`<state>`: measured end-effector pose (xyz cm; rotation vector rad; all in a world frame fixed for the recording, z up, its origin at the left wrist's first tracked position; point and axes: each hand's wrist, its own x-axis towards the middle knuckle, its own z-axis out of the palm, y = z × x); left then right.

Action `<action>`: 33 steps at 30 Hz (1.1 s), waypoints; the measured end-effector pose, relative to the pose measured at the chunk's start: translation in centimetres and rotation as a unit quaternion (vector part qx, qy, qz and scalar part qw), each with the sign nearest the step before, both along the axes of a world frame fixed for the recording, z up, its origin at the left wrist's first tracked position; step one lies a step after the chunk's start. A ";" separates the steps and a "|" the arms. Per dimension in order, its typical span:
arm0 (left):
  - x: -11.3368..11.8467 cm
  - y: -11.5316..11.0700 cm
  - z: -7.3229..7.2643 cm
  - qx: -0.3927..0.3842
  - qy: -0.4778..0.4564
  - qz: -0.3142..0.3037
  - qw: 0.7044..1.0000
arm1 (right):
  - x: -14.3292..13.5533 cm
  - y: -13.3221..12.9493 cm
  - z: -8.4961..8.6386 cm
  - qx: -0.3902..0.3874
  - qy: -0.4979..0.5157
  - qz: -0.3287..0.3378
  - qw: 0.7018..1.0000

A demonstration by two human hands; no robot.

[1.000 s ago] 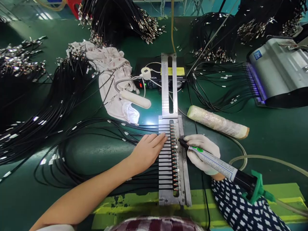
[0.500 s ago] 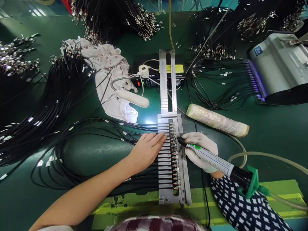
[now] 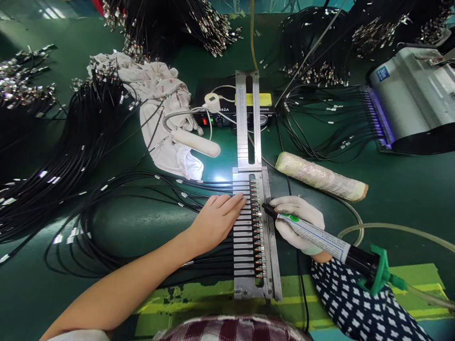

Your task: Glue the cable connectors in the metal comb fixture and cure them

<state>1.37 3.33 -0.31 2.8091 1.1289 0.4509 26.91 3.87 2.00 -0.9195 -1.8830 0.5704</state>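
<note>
My bare left hand (image 3: 213, 221) lies over the metal fixture (image 3: 244, 288) with its fingers stretched out, fingertips on the black cables held in the slots. Along the fixture's right part, a row of cable-end connectors (image 3: 259, 246) points toward my right hand. In my white-gloved right hand (image 3: 300, 212) is a dispensing syringe (image 3: 313, 235), with a printed white label, a black tip end and a green cap with a hose. Its tip reaches the connectors near my left fingertips; whether it touches them I cannot tell.
Behind the fixture stands a black dispenser controller (image 3: 220, 122). A white-wrapped stick (image 3: 196, 143) lies by a crumpled cloth (image 3: 156, 156). To the right are a plastic-wrapped roll (image 3: 320, 177) and a grey lamp housing (image 3: 415, 99) lit violet. Cable bundles (image 3: 88, 128) cover the left side.
My right hand and the syringe have shifted very slightly to the right, with the syringe's rear end moving most. My left hand keeps its place on the cables.
</note>
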 end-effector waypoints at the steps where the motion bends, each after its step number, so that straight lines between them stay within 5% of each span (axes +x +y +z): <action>1: 0.0 0.0 0.0 -0.003 0.001 0.000 1.000 | 0.0 0.0 0.0 0.000 -0.001 -0.001 1.000; 33: 0.0 0.0 0.3 -0.026 -0.009 0.007 1.000 | -0.3 0.3 0.2 -0.014 0.010 -0.014 1.000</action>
